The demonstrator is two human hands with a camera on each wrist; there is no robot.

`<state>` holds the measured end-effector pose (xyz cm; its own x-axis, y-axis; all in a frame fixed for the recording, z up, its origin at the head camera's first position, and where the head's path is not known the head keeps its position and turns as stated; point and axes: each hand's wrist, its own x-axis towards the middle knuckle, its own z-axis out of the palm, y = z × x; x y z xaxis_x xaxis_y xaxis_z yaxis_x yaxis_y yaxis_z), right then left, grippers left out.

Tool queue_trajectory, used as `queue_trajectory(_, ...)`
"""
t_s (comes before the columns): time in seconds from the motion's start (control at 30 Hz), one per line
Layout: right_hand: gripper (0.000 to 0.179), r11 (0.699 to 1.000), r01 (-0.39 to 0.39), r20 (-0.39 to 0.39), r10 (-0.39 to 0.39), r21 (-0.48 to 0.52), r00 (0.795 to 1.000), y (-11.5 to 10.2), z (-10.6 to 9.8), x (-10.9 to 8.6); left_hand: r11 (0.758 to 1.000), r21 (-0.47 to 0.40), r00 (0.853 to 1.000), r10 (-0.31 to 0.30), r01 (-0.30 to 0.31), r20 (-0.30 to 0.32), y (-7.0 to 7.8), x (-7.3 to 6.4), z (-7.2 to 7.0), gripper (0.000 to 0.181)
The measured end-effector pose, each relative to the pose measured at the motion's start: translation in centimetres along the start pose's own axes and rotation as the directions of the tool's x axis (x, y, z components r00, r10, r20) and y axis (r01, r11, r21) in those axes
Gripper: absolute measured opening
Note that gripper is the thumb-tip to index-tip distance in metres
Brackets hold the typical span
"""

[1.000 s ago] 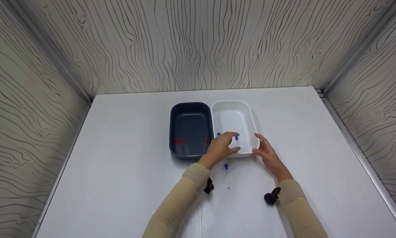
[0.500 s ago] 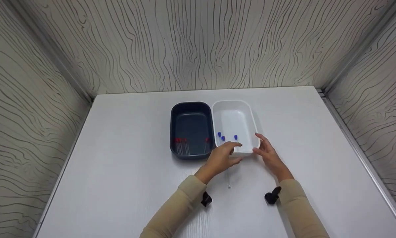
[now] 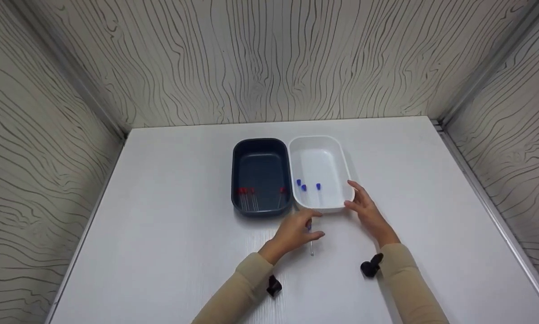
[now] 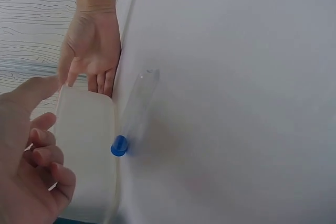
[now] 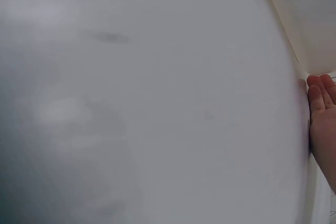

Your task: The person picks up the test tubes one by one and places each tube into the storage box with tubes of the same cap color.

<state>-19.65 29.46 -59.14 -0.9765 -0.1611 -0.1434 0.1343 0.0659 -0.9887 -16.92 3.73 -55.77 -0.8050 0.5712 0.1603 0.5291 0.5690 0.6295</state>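
In the head view, my left hand (image 3: 291, 231) hovers over a clear test tube (image 3: 312, 248) with a blue cap, thumb and index finger spread apart. The left wrist view shows this tube (image 4: 135, 111) lying on the table beside the white tray, apart from the fingers. My right hand (image 3: 369, 217) holds the near right corner of the white tray (image 3: 346, 168), its thumb and fingers around that corner. Inside this tray lie several blue-capped tubes (image 3: 319, 186), their clear bodies faint against the white.
A dark blue tray (image 3: 261, 140) stands left of the white one, side against side. Several red-capped tubes (image 3: 244, 191) lie at its near end. The white table (image 3: 161, 225) is bounded by wood-patterned panels (image 3: 269, 63) at the back and sides.
My left hand has drawn back from inside the white tray towards the tube on the table, leaving the blue-capped tubes in the tray uncovered. The right hand stays at the corner.
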Motion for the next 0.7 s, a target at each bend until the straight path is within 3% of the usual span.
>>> queue_trajectory(0.13, 0.068, 1.0, 0.0, -0.002, 0.0, 0.002, 1.0, 0.1, -0.1, 0.0, 0.997, -0.004, 0.995, -0.071, 0.071, 0.072, -0.4, -0.5, 0.2, 0.052)
queue_trajectory(0.33, 0.068, 0.999, -0.027, -0.029, 0.026, -0.024, 0.999, 0.0, 0.0, 0.0, 0.992, -0.008, 0.983, -0.122, 0.124, 0.139, -1.0, -1.2, 0.7, 0.07)
queue_trajectory(0.7, 0.068, 0.998, -0.046, -0.036, 0.045, -0.04, 0.998, -0.3, 0.0, 0.0, 0.978, 0.001, 0.958, -0.204, 0.208, 0.203, -1.3, -1.8, 0.8, 0.104)
